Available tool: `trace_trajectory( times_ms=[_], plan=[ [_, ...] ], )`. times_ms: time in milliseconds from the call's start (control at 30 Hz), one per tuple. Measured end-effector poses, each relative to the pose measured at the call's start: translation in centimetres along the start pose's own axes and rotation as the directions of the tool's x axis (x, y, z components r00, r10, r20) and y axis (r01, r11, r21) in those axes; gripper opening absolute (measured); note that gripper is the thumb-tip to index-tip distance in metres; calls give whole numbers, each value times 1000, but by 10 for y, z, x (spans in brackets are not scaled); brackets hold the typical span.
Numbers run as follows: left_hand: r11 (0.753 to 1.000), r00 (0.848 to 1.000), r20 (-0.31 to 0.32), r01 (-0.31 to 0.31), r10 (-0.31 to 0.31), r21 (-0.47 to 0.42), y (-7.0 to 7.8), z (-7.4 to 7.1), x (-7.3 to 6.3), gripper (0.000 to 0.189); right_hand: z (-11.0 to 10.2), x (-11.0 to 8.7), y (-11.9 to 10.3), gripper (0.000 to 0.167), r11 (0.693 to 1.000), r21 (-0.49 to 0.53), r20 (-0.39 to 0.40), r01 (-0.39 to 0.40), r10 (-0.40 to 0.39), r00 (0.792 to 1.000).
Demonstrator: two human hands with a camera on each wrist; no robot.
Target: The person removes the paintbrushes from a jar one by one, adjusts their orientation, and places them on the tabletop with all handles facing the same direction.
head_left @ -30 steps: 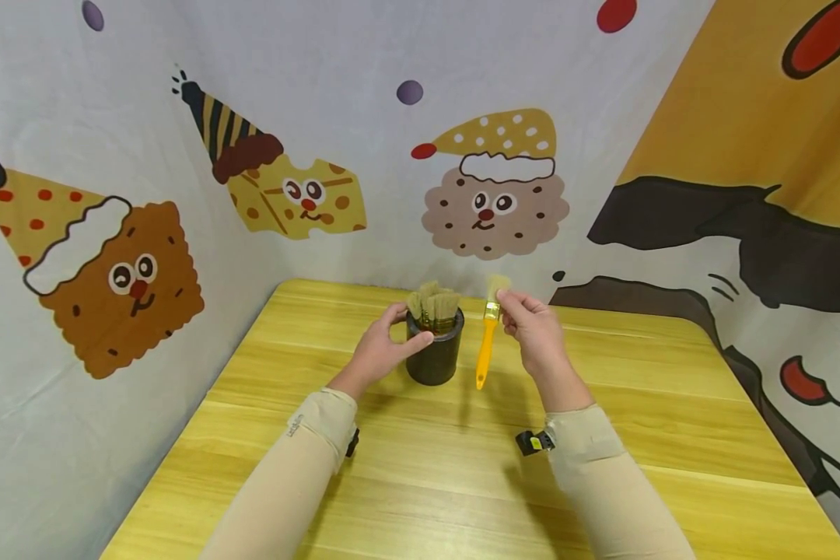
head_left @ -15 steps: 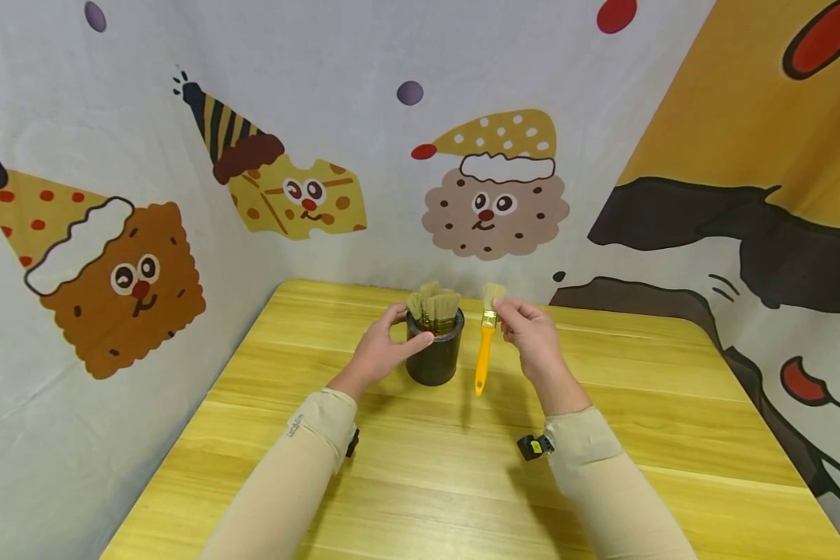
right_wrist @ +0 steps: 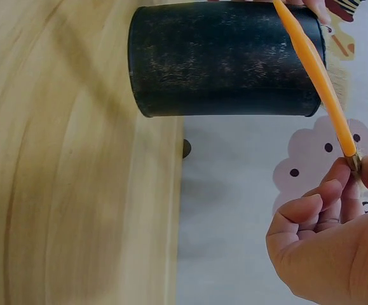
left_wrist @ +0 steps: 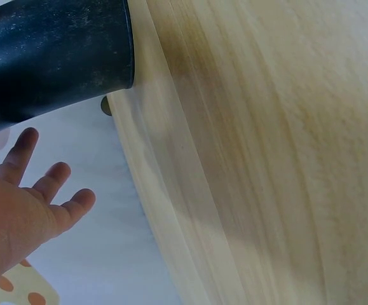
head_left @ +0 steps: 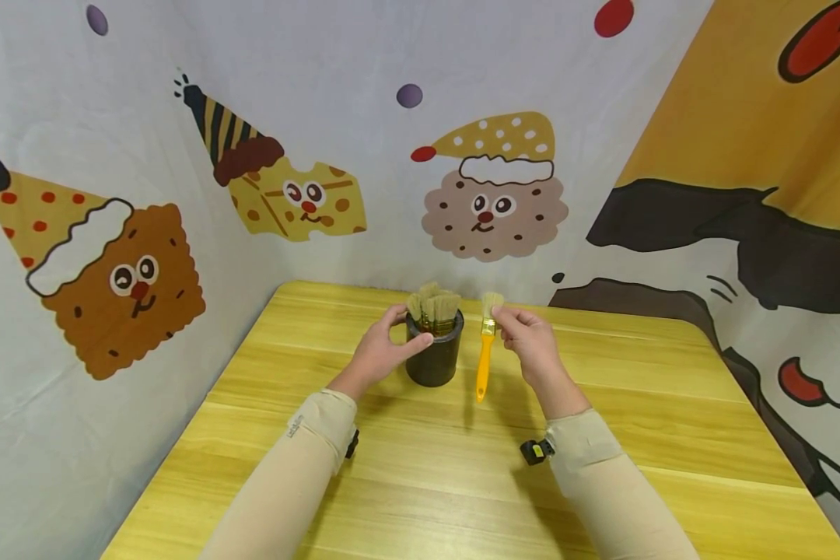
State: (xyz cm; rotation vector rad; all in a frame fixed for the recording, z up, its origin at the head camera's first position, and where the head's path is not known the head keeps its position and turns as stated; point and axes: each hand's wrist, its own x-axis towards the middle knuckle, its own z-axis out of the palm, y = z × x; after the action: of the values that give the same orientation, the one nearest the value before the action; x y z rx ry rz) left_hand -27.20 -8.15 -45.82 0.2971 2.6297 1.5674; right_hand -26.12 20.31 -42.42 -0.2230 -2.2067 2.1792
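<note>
A black cylindrical cup (head_left: 432, 367) stands upright on the table, with several bristle brushes (head_left: 435, 309) in it, bristles up. My left hand (head_left: 379, 348) holds the cup near its rim, thumb in front and forefinger behind; its other fingers (left_wrist: 50, 181) spread apart from the wall in the left wrist view. To the right of the cup, my right hand (head_left: 532, 342) pinches a paintbrush (head_left: 484, 367) at its metal band and lower bristles. The brush's yellow-orange handle hangs down over the table, in front of the cup (right_wrist: 228, 60) in the right wrist view.
The wood-grain table (head_left: 420, 482) ends just behind the cup, against a white printed cloth (head_left: 364, 47) with cartoon figures. Another cloth side (head_left: 14, 435) runs along the table's left. Each wrist bears a small black camera (head_left: 534, 451).
My right hand has lowered the paintbrush slightly and brought it a little nearer to me. The left hand and the cup stay in place.
</note>
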Motion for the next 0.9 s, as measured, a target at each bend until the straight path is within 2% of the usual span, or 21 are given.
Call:
trace_trajectory(
  times_ms=[233,567,900],
  plan=[
    [1000,1000,3,13,-13,-2,2,0,-2,90,-1,1,5,36,1000,-27,13,-12,12,1000],
    [1000,1000,11,8,-8,-7,2,-1,-2,88,1,0,11,34,998,-55,19,-21,22,1000],
    [1000,1000,13,17,-17,-5,3,-1,-3,86,0,1,16,42,991,-120,26,-55,59,998]
  ],
)
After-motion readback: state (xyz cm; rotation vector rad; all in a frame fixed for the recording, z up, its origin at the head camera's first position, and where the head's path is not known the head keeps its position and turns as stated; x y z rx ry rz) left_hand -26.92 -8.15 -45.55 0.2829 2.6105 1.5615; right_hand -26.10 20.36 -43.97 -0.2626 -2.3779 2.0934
